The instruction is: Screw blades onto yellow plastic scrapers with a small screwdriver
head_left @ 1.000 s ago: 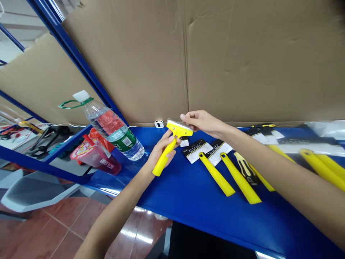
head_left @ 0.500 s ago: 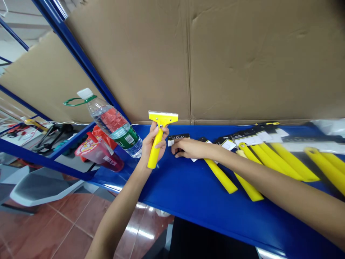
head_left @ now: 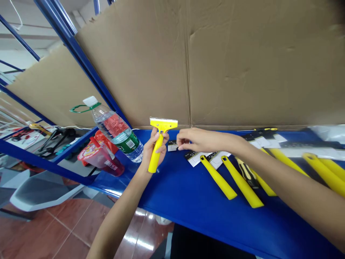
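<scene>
My left hand is wrapped around the handle of a yellow scraper, held upright with its wide blade head at the top. My right hand is just right of the scraper head, fingers curled and pinched together; whatever lies between the fingertips is too small or hidden to name. Beneath its fingers, a black and white card lies on the blue shelf. Yellow handles with black and white cards lie right of my hands, partly covered by my right forearm.
A water bottle with a green carry loop and a red plastic cup stand at the left. A black and cream handled tool lies among the yellow handles. Cardboard walls the back; a blue post rises at left.
My right hand has lifted a little off the shelf and moved slightly right and up, uncovering more of the cards. My left hand keeps the scraper in nearly the same place.
</scene>
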Demonstrator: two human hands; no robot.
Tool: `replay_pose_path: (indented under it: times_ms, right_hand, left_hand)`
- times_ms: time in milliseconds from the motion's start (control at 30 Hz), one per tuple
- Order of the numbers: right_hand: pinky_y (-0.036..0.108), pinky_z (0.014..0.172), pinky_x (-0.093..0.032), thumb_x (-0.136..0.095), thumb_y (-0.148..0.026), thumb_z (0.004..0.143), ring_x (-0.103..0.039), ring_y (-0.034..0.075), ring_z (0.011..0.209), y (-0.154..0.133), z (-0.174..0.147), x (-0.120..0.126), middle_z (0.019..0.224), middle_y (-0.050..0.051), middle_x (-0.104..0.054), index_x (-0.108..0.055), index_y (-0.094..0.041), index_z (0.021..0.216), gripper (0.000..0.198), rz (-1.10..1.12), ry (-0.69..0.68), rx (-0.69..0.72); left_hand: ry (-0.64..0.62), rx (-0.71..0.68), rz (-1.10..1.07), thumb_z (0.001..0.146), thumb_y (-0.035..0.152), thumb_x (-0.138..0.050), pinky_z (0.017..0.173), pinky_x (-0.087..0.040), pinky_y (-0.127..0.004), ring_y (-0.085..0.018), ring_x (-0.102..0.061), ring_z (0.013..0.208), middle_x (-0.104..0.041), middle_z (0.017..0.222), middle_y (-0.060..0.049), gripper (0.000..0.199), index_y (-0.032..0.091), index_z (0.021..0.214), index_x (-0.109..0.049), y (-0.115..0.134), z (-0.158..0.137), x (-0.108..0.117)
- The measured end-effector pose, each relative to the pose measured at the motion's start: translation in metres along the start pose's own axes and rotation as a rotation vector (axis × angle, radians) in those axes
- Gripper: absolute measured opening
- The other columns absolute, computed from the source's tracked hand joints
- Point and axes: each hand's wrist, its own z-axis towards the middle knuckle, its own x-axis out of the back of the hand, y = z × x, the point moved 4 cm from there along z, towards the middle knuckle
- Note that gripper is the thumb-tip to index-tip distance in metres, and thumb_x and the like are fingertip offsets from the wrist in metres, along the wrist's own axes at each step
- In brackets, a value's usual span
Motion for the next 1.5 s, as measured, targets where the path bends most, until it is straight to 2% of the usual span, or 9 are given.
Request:
replay_pose_path:
  times_ms: [133,200,267,533,900,1133,1333,1500]
  right_hand:
    - [0.033,0.082,-0.045,-0.061,-0.033,0.107,-0.06,0.02,0.092,-0.006,-0.01,0.033,0.113,0.008,-0.067,-0.068,-0.02,0.102,0.015,-0.057,0.236,0.002]
    - [0.034,0.084,-0.045,-0.06,-0.034,0.109,-0.06,0.019,0.094,-0.007,-0.011,0.037,0.12,0.01,-0.063,-0.068,-0.019,0.105,0.017,-0.094,0.322,0.007]
    - [0.035,0.085,-0.046,-0.06,-0.033,0.109,-0.061,0.018,0.094,-0.007,-0.011,0.036,0.125,0.01,-0.061,-0.068,-0.018,0.105,0.017,-0.124,0.352,0.0]
    - [0.036,0.084,-0.046,-0.062,-0.027,0.108,-0.063,0.02,0.096,-0.01,-0.008,0.029,0.128,0.01,-0.06,-0.069,-0.018,0.1,0.013,-0.215,0.321,-0.085]
    - [0.034,0.084,-0.046,-0.073,-0.03,0.101,-0.065,0.021,0.1,0.001,-0.011,0.03,0.124,0.009,-0.065,-0.07,-0.019,0.09,0.017,-0.204,0.324,-0.178]
    - [0.036,0.093,-0.049,-0.069,-0.03,0.101,-0.066,0.022,0.103,0.014,-0.012,0.028,0.121,0.01,-0.065,-0.07,-0.019,0.087,0.019,-0.163,0.25,-0.142]
    - [0.036,0.099,-0.049,-0.072,-0.03,0.1,-0.066,0.024,0.109,0.016,-0.014,0.032,0.118,0.012,-0.068,-0.072,-0.018,0.089,0.017,-0.111,0.198,-0.165]
    - [0.034,0.086,-0.05,-0.076,-0.034,0.098,-0.067,0.023,0.1,0.02,-0.015,0.034,0.111,0.01,-0.072,-0.067,-0.018,0.099,0.019,-0.049,0.22,-0.197]
  left_hand:
    - [-0.009,0.028,-0.015,0.092,0.016,-0.073,0.04,-0.031,-0.002,-0.011,-0.068,0.096,-0.066,0.126,-0.007,0.043,0.034,0.131,-0.068,-0.003,-0.001,-0.002]
    - [-0.016,0.044,-0.022,0.092,0.015,-0.072,0.04,-0.032,-0.003,-0.01,-0.067,0.093,-0.065,0.118,-0.007,0.039,0.032,0.127,-0.067,-0.006,-0.002,-0.005]
    - [-0.018,0.062,-0.007,0.091,0.014,-0.073,0.04,-0.033,-0.003,-0.01,-0.066,0.089,-0.064,0.112,-0.006,0.039,0.03,0.126,-0.066,-0.008,-0.003,-0.007]
    - [-0.07,0.125,0.035,0.087,0.015,-0.078,0.039,-0.033,-0.003,-0.008,-0.067,0.08,-0.065,0.103,-0.003,0.058,0.032,0.14,-0.061,-0.016,-0.005,-0.009]
    - [-0.098,0.172,0.003,0.09,0.012,-0.077,0.039,-0.036,-0.003,-0.009,-0.07,0.085,-0.068,0.106,-0.005,0.05,0.026,0.136,-0.064,-0.025,-0.002,-0.007]
    - [-0.081,0.22,0.021,0.09,0.01,-0.074,0.039,-0.036,-0.004,-0.01,-0.069,0.079,-0.067,0.101,-0.005,0.055,0.028,0.142,-0.063,-0.031,-0.002,-0.009]
    - [-0.027,0.282,-0.057,0.092,0.006,-0.068,0.038,-0.035,-0.003,-0.009,-0.07,0.081,-0.068,0.114,-0.007,0.062,0.031,0.148,-0.059,-0.035,-0.006,-0.016]
    - [-0.022,0.302,-0.08,0.095,0.006,-0.064,0.039,-0.037,-0.003,-0.009,-0.07,0.08,-0.068,0.112,-0.007,0.062,0.033,0.151,-0.058,-0.035,-0.008,-0.017]
